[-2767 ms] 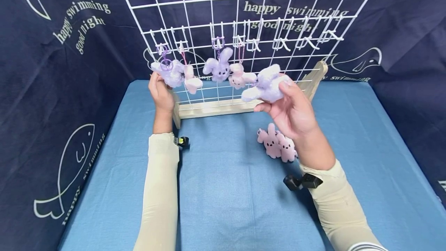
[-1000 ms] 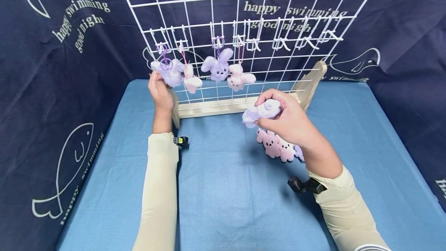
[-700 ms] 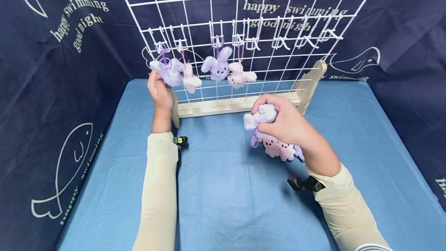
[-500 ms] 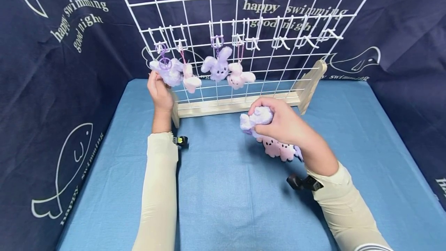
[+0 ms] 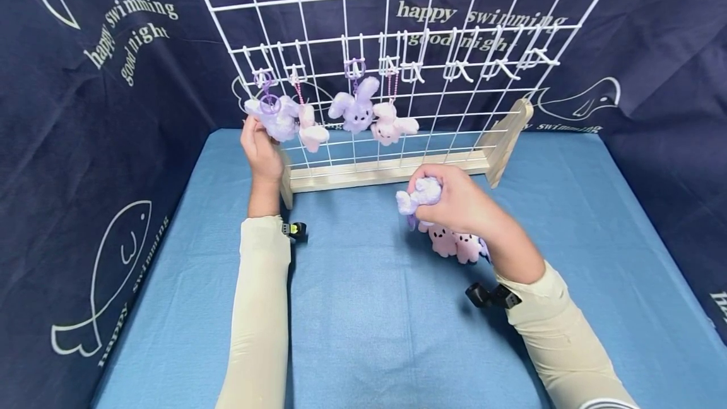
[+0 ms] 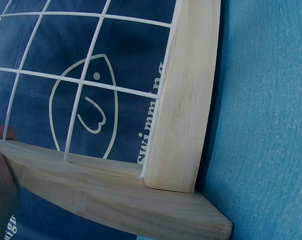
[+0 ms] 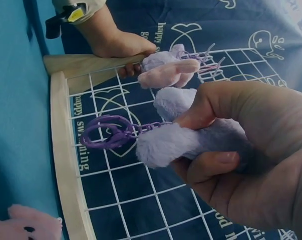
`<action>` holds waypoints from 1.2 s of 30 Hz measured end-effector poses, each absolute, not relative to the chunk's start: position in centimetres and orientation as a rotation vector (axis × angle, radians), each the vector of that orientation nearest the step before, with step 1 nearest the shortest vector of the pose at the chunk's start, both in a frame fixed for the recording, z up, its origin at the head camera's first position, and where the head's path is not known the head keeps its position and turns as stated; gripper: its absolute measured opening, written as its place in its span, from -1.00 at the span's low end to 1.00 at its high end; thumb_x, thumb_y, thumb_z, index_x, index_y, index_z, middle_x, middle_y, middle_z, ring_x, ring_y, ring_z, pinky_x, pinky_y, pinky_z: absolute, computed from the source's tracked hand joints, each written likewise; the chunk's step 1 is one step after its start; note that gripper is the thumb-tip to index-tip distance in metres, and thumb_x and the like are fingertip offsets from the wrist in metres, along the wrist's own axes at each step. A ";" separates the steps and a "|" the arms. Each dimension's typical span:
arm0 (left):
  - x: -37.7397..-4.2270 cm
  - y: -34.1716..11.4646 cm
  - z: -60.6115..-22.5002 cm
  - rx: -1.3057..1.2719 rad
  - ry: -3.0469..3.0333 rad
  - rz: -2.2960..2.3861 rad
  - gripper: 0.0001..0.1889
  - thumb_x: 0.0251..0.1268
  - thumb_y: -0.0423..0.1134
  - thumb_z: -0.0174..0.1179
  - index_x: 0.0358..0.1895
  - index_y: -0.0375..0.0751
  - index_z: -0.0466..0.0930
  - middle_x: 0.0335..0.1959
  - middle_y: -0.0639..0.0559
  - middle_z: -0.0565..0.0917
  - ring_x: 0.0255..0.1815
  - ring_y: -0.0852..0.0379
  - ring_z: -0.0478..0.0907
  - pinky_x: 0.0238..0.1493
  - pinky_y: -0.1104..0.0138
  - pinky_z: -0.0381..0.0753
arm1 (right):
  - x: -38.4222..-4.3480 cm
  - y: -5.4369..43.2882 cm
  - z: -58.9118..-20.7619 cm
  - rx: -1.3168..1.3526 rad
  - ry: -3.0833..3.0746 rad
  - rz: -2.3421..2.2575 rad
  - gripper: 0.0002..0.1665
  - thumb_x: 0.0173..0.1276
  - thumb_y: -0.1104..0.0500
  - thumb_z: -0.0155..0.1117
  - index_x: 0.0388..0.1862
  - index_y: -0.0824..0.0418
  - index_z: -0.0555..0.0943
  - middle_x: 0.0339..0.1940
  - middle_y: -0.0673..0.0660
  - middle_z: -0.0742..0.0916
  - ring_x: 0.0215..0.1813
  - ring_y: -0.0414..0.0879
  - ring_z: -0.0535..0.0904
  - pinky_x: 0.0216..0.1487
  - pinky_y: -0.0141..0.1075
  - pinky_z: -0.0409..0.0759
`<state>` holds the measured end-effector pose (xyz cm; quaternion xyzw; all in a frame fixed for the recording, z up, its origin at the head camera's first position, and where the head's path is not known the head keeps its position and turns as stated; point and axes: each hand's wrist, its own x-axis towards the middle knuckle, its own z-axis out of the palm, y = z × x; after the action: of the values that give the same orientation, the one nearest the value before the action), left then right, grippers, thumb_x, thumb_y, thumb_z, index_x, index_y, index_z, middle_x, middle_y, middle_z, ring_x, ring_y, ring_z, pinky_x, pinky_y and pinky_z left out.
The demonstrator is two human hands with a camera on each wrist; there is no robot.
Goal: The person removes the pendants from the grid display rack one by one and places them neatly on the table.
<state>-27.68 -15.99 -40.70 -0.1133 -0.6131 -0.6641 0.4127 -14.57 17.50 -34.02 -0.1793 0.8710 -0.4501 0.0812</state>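
Note:
My right hand (image 5: 462, 204) grips a lilac plush bunny keychain (image 5: 427, 190) above the table, in front of the rack's wooden base. In the right wrist view its thumb and fingers pinch the plush body (image 7: 166, 145), and a purple ring (image 7: 108, 132) on a short chain sticks out from it. My left hand (image 5: 263, 155) holds the wooden side post at the left end of the white grid rack (image 5: 352, 174), its fingers curled round the wood in the right wrist view. A hanging lilac bunny (image 5: 279, 120) partly covers those fingers in the head view.
Beside it hang a pink bunny (image 5: 313, 131), another lilac bunny (image 5: 358, 109) and another pink one (image 5: 389, 126). Bare white hooks (image 5: 456, 71) line the rack's right half. Pink bunnies (image 5: 443, 240) lie on the blue table (image 5: 352, 308) under my right hand, partly hidden.
My right hand has come down from in front of the grid with the lilac bunny keychain and turned over, back of the hand upward. My left hand stays on the post.

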 end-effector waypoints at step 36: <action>-27.5 -15.9 -40.6 -0.285 -1.541 -1.693 -0.62 0.59 -0.36 -0.20 -0.41 0.11 0.48 -0.46 0.25 0.45 -0.57 0.33 0.31 -0.51 0.48 0.31 | -16.5 17.2 -37.8 -0.469 2.554 -1.240 -0.60 0.16 0.47 0.46 -0.04 0.16 0.75 -0.11 0.26 0.76 -0.20 0.00 0.64 -0.27 -0.29 0.69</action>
<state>-27.54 -15.92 -40.65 -0.1129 -0.6105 -0.6708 0.4056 -16.46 17.18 -37.75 -0.1615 0.8798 -0.4271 0.1320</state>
